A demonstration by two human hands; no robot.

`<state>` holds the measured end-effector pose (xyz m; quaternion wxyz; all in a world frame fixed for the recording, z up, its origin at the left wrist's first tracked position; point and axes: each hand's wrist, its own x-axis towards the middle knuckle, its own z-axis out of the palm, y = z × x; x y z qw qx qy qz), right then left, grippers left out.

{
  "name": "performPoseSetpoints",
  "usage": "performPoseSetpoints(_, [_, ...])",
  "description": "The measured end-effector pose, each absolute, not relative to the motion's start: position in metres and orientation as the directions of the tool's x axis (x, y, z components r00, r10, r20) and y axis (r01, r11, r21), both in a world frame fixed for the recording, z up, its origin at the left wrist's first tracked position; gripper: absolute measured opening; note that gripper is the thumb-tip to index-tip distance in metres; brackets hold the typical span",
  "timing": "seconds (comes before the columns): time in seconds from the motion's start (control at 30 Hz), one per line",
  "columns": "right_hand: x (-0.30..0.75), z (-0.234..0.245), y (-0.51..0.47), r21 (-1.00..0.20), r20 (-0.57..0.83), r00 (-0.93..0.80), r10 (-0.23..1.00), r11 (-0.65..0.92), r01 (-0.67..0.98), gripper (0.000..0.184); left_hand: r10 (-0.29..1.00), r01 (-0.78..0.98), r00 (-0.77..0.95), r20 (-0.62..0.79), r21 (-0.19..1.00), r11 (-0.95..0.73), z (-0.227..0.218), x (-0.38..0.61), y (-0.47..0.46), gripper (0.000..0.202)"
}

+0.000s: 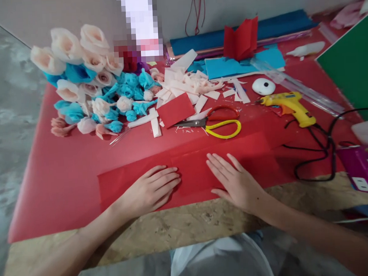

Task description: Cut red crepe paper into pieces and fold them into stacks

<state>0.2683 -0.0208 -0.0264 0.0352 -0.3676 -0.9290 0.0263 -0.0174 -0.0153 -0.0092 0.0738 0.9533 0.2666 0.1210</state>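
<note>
My left hand [151, 190] and my right hand [233, 180] both lie flat, fingers stretched out, on a long sheet of red crepe paper [191, 168] spread on the red table cover [60, 176] near the front edge. The hands press the sheet down side by side, a small gap between them. Neither hand holds anything. Just beyond the sheet lie scissors [214, 122] with one red and one yellow handle, and a smaller folded red paper piece [176, 110].
Pink, white and blue paper flowers [87, 81] are heaped at the back left. White paper scraps [187, 85], blue sheets [241, 64], a yellow glue gun [292, 107] with black cable [321, 148], a white tape dispenser [263, 86], a green board [351, 65] and a purple box [360, 167] lie around.
</note>
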Motion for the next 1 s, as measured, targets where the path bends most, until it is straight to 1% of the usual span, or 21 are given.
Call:
performPoseSetpoints(0.07, [0.289, -0.025, -0.02, -0.045, 0.044, -0.679, 0.733, 0.681, 0.731, 0.062, 0.523, 0.488, 0.831, 0.189, 0.203, -0.849, -0.009, -0.017, -0.015, 0.029])
performPoseSetpoints(0.23, [0.332, -0.026, -0.015, 0.012, 0.042, -0.598, 0.8, 0.598, 0.801, 0.068, 0.526, 0.493, 0.832, 0.178, 0.198, -0.847, -0.01, -0.017, -0.015, 0.03])
performPoseSetpoints(0.37, [0.349, -0.028, -0.012, 0.017, 0.071, -0.518, 0.852, 0.518, 0.855, 0.069, 0.524, 0.49, 0.832, 0.181, 0.203, -0.848, -0.01, -0.017, -0.015, 0.03])
performPoseSetpoints(0.5, [0.351, -0.026, -0.012, -0.018, 0.085, -0.466, 0.881, 0.469, 0.883, 0.065, 0.53, 0.494, 0.829, 0.178, 0.212, -0.844, -0.011, -0.017, -0.015, 0.03])
performPoseSetpoints(0.6, [0.352, -0.022, -0.008, -0.117, 0.125, -0.403, 0.906, 0.417, 0.901, 0.059, 0.541, 0.501, 0.82, 0.185, 0.224, -0.836, -0.009, -0.014, -0.014, 0.029])
performPoseSetpoints(0.7, [0.358, -0.019, 0.002, -0.274, 0.197, -0.227, 0.954, 0.276, 0.921, 0.053, 0.547, 0.501, 0.816, 0.187, 0.241, -0.831, -0.003, -0.009, -0.01, 0.027])
performPoseSetpoints(0.77, [0.364, -0.017, 0.01, -0.38, 0.199, -0.131, 0.971, 0.2, 0.903, 0.052, 0.538, 0.491, 0.82, 0.197, 0.243, -0.837, 0.002, -0.005, -0.006, 0.023])
performPoseSetpoints(0.83, [0.369, -0.016, 0.018, -0.485, 0.131, -0.066, 0.989, 0.122, 0.866, 0.054, 0.517, 0.472, 0.829, 0.215, 0.228, -0.852, 0.007, -0.001, -0.002, 0.019])
performPoseSetpoints(0.9, [0.372, -0.013, 0.025, -0.571, -0.007, -0.009, 1.0, 0.003, 0.821, 0.055, 0.495, 0.457, 0.84, 0.222, 0.204, -0.866, 0.01, 0.002, 0.001, 0.018])
performPoseSetpoints(1.0, [0.37, -0.005, 0.033, -0.627, -0.233, -0.013, 0.972, -0.14, 0.767, 0.047, 0.476, 0.444, 0.849, 0.228, 0.178, -0.878, 0.011, 0.004, 0.004, 0.017])
